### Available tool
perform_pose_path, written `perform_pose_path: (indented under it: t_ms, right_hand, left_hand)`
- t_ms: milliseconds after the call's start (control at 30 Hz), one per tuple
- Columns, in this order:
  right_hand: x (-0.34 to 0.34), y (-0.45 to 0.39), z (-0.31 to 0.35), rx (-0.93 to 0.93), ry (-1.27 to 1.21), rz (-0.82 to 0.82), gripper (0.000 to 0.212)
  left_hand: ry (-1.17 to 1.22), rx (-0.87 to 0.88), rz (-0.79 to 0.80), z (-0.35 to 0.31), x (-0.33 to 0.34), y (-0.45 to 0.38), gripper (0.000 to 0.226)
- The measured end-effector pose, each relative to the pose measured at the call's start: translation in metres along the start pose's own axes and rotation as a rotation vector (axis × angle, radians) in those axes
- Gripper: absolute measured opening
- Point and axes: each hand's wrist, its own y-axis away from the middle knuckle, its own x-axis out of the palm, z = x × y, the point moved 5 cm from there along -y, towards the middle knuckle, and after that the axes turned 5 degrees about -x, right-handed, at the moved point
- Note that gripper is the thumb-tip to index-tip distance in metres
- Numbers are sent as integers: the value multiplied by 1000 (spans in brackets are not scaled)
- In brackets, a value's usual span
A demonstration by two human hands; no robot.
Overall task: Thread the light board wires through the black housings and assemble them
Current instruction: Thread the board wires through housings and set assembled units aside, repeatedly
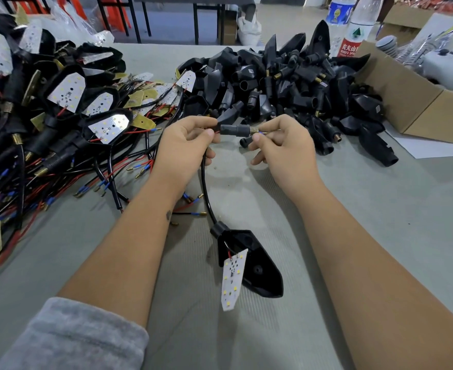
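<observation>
Head view: the left hand (pixel 185 145) pinches the black sleeved cable (pixel 203 182) just behind a small black stem piece (pixel 233 128), its fingers curled around the cable. The right hand (pixel 281 145) pinches the wire ends (pixel 261 132) emerging from the threaded brass tip of the stem. The cable loops down to a black housing (pixel 257 265) lying on the grey worktop (pixel 366 209) between the forearms, with a white light board (pixel 233 279) hanging from it on short leads. The assembly appears light. The cable is limp and bends freely; the stem and housing look like rigid plastic. The thin solder leads at the board seem fragile, so grip the sleeve and stem, not the board.
</observation>
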Motion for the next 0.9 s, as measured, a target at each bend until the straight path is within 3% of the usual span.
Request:
perform_pose_path:
  t_ms: [200, 333, 600, 900]
  right_hand:
    - [-2, -2, -1, -3, -78, 10, 6]
    - [-1, -2, 1, 26, -321, 43, 7]
    - [-6, -4, -6, 165, -730, -138, 7]
    - [-7, -7, -10, 163, -803, -219, 10]
  left_hand:
    - [-32, -14, 104, 2, 7, -1, 14]
    - [-114, -1, 94, 2, 5, -2, 10]
    - [-52, -106, 185, 0, 12, 1, 26]
    - [-3, -238, 268, -7, 27, 12, 48]
